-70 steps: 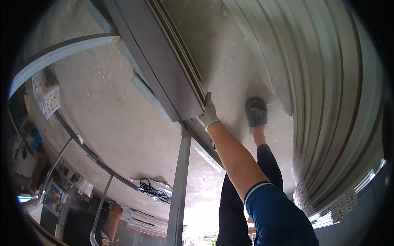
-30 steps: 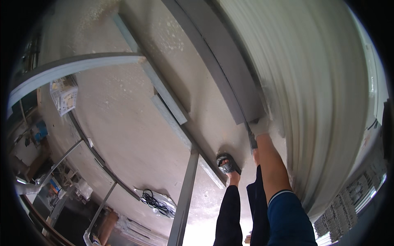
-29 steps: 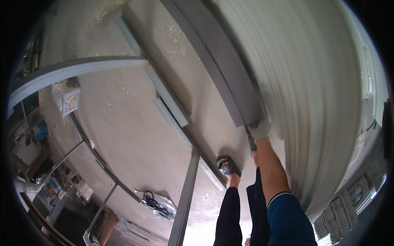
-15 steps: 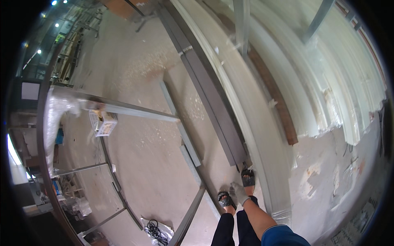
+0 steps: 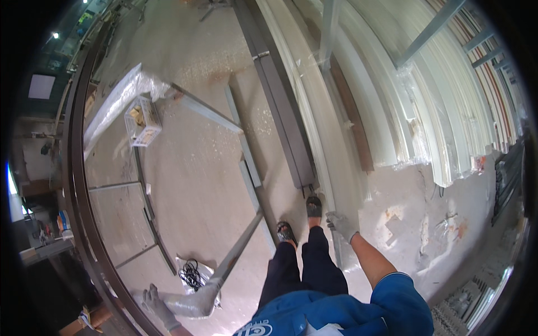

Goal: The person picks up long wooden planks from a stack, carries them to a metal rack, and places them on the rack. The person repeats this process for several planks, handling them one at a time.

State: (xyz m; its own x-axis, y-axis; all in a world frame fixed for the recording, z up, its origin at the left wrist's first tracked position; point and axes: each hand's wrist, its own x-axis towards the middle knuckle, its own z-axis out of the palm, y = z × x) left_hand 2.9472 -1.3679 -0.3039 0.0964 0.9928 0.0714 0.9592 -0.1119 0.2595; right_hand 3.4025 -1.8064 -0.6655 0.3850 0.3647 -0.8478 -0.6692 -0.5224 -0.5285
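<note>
My left hand [image 5: 155, 305], in a pale work glove, is at the lower left with its fingers stretched out and apart. It is beside a plastic-wrapped rack arm [image 5: 190, 304] and close to the long dark brown bars [image 5: 84, 196]; I cannot tell whether it touches either. My right hand [image 5: 343, 225], gloved too, hovers at or rests against the near end of a long pale wrapped profile [image 5: 330, 185], right of my feet. Its fingers point left, loosely spread, and nothing shows in them.
Long dark grey profiles [image 5: 283, 112] lie ahead of my feet. Wrapped white profiles [image 5: 448, 140] are stacked at right between metal posts [image 5: 431, 33]. Left are a white plastic basket [image 5: 144, 134], a metal floor frame [image 5: 238, 120] and a coiled black cable [image 5: 190, 274].
My right hand has gone from beside my feet rightward to the end of the pale profile. My left hand has come into view at the lower left. The whole view has shifted.
</note>
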